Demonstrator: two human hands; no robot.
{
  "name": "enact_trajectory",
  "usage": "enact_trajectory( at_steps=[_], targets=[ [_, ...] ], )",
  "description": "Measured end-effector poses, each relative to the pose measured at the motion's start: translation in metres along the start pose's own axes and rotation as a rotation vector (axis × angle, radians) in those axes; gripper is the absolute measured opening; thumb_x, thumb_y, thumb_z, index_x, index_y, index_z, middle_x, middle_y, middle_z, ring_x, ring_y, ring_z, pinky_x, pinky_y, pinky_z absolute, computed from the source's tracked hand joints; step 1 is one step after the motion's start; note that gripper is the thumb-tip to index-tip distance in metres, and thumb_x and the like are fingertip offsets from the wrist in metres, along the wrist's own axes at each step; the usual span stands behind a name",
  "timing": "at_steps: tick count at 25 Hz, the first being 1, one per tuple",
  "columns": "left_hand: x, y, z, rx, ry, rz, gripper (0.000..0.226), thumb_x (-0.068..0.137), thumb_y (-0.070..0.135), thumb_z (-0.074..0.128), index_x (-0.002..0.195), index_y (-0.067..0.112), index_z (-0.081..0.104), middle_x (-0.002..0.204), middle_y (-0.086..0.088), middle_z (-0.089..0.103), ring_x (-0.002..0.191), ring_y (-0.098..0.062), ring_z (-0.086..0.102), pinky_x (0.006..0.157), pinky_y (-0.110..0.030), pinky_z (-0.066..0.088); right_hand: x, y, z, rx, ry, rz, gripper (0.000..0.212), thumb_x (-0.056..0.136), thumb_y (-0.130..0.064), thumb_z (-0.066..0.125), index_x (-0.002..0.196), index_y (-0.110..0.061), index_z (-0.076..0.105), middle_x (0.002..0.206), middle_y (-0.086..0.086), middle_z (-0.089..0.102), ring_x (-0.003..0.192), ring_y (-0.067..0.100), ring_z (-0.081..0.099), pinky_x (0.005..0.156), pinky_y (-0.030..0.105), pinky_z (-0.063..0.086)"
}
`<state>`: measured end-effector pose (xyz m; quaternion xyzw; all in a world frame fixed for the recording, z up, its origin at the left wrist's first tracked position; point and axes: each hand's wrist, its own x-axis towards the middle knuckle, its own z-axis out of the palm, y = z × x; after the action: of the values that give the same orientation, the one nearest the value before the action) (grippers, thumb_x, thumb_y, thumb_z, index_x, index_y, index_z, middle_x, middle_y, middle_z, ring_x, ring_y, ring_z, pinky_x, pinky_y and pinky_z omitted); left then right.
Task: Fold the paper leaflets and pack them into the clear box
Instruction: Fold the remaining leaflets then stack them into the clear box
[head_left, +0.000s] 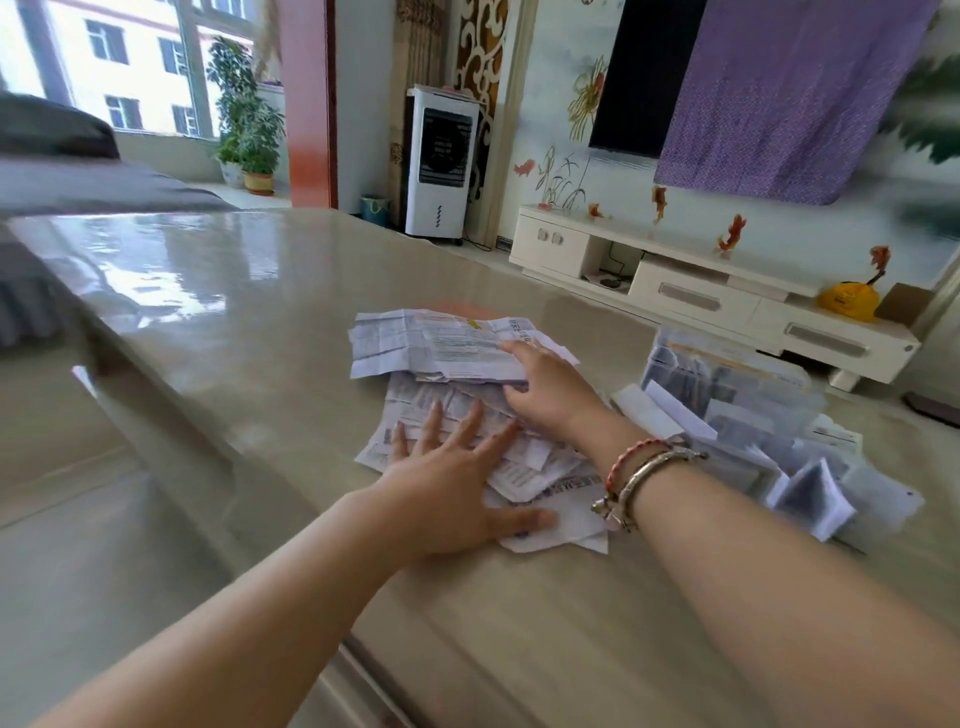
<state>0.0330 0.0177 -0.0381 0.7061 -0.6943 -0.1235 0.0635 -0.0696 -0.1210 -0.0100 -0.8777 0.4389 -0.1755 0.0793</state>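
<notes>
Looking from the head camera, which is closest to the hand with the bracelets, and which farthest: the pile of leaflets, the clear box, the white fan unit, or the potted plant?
From the right hand:
1. Pile of leaflets: right under its fingers, on the table.
2. Clear box: beside it, to the right on the table.
3. White fan unit: on the floor beyond the table.
4. Potted plant: far left, by the window.

A glossy beige stone tabletop (249, 291) reflects daylight from a large window (109, 67) at the far left, where leafy potted plants (247, 119) stand. A white tower air cooler (441, 161) stands by a painted wall. A low cream TV cabinet (696, 291) sits beneath a dark screen (644, 78) half draped in purple cloth (789, 93).
</notes>
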Motion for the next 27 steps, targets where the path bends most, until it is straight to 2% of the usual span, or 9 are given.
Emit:
enact_trajectory(
  at_steps=[2,6,10,13,17,19,22,25,27],
  targets=[
    [0.004,-0.003,-0.001,-0.002,-0.029,-0.009,0.100,0.067,0.091,0.033,0.146,0.049,-0.012,0.158,0.009,-0.020,0.143,-0.025,-0.026,0.115,-0.056,-0.012,0.010,0.006,0.001,-0.057,-0.086,0.061,0.047,0.089,-0.018,0.054,0.135,-0.019,0.051,0.134,0.010,0.057,0.125,0.027,0.051,0.103,0.034,0.041],
    [0.009,-0.006,-0.003,0.047,-0.075,-0.030,0.098,0.067,0.092,0.026,0.146,0.049,-0.013,0.157,0.010,-0.022,0.143,-0.023,-0.027,0.114,-0.056,-0.013,0.005,0.011,-0.006,0.035,-0.085,0.031,0.026,0.091,-0.018,0.056,0.114,-0.018,0.069,0.118,0.003,0.068,0.111,0.020,0.060,0.093,0.028,0.045],
    [0.013,-0.011,-0.007,0.075,-0.090,-0.045,0.098,0.065,0.094,0.022,0.144,0.051,-0.015,0.156,0.012,-0.025,0.143,-0.023,-0.026,0.115,-0.055,-0.012,-0.011,0.012,-0.021,0.050,0.065,-0.025,0.022,0.093,-0.011,0.048,0.094,-0.009,0.070,0.095,0.012,0.070,0.092,0.030,0.062,0.079,0.039,0.050],
    [0.022,-0.018,-0.012,0.073,-0.096,-0.090,0.097,0.065,0.095,0.020,0.144,0.051,-0.016,0.155,0.013,-0.026,0.144,-0.023,-0.025,0.115,-0.055,-0.011,-0.035,0.010,-0.034,0.086,0.152,-0.059,0.024,0.098,-0.014,0.046,0.099,-0.006,0.068,0.086,0.015,0.069,0.084,0.030,0.063,0.076,0.043,0.052],
    [0.026,-0.022,-0.011,0.074,-0.050,-0.088,0.099,0.062,0.096,0.018,0.145,0.052,-0.014,0.156,0.012,-0.024,0.144,-0.024,-0.023,0.115,-0.054,-0.012,-0.080,0.003,-0.041,0.092,0.256,-0.091,0.028,0.099,-0.014,0.047,0.118,-0.019,0.067,0.077,-0.006,0.068,0.070,0.014,0.062,0.065,0.032,0.051],
    [0.020,-0.027,-0.010,0.013,0.000,-0.045,0.107,0.054,0.097,0.019,0.145,0.051,-0.011,0.158,0.014,-0.019,0.145,-0.024,-0.021,0.116,-0.054,-0.011,-0.104,0.003,-0.040,0.018,0.276,-0.148,0.034,0.096,-0.009,0.051,0.124,-0.024,0.064,0.087,-0.007,0.070,0.081,0.014,0.066,0.069,0.028,0.051],
    [0.004,-0.036,-0.020,-0.160,0.124,-0.048,0.128,0.039,0.099,0.028,0.149,0.043,-0.007,0.160,0.013,-0.008,0.147,-0.021,-0.012,0.118,-0.050,-0.005,-0.131,0.012,-0.035,-0.102,0.247,-0.177,0.034,0.089,-0.005,0.059,0.115,-0.024,0.069,0.113,0.002,0.071,0.114,0.019,0.062,0.086,0.037,0.054],
    [-0.008,-0.042,-0.022,-0.204,0.273,0.003,0.143,0.028,0.104,0.030,0.150,0.036,-0.001,0.160,0.010,0.003,0.148,-0.015,-0.002,0.120,-0.047,0.003,-0.140,0.018,-0.031,-0.091,0.192,-0.182,0.026,0.086,-0.009,0.065,0.106,-0.023,0.073,0.110,0.001,0.071,0.111,0.017,0.062,0.089,0.034,0.051],
    [-0.014,-0.037,-0.017,-0.145,0.289,0.133,0.134,0.032,0.104,0.027,0.148,0.044,0.003,0.158,0.018,0.000,0.147,-0.010,-0.005,0.120,-0.045,-0.003,-0.141,0.019,-0.029,-0.064,0.176,-0.181,0.027,0.082,-0.008,0.069,0.103,-0.024,0.074,0.107,-0.001,0.072,0.111,0.015,0.061,0.091,0.033,0.051]
  ],
)
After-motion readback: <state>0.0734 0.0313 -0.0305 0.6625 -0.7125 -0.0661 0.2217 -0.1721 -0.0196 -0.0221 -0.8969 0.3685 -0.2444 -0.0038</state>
